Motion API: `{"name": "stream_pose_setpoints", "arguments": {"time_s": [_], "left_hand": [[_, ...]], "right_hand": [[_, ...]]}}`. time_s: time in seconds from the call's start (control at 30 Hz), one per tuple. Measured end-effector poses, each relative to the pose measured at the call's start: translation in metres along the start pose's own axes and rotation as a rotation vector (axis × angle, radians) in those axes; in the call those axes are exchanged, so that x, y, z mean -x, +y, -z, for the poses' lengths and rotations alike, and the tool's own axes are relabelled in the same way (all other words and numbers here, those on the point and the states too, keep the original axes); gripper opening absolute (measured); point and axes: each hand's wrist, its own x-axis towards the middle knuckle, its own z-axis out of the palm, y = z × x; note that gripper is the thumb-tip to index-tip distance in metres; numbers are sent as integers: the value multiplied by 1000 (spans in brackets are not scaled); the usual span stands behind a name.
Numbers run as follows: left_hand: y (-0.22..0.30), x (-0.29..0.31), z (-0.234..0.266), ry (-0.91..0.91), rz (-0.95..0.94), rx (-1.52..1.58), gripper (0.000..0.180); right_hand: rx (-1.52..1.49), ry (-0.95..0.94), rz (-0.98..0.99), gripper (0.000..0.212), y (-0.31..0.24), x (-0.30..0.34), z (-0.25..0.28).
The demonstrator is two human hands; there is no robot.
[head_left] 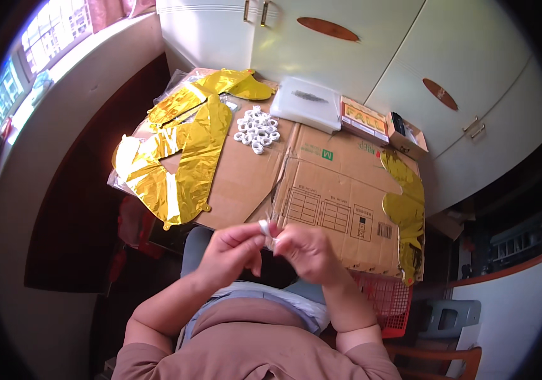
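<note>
1. Pinching a white ring (264,227), the left hand (231,252) has it at its fingertips.
2. The right hand (309,251) curls just right of it, grip unclear.
3. A ring pile (257,130) lies beyond, nearer the left hand.

Far to the left of the left hand (230,250), we see a bright window (56,31) with a pink curtain (103,14), and daylight whitens the pale wall (103,52) below. Beyond both hands, we face white cabinets (347,63) with brass-coloured handles (264,12) and oval wooden inlays (328,29). Right of the right hand (309,253), we find a grey stool (429,322) near a reddish-brown wooden frame (472,362).
</note>
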Motion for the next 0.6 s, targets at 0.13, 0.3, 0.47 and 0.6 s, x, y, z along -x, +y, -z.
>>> {"name": "stream_pose_setpoints", "arguments": {"time_s": [0.13, 0.3, 0.47, 0.6], "left_hand": [[8, -2, -3, -76, 128, -132, 27], [4, -4, 8, -185, 414, -86, 27], [-18, -4, 17, -227, 282, 389, 20], [-16, -9, 15, -66, 72, 437, 27]], "right_hand": [[91, 78, -8, 17, 22, -5, 8], [254, 77, 54, 18, 32, 5, 2], [-113, 52, -170, 19, 47, 12, -8], [-22, 152, -93, 10, 31, 21, -31]]}}
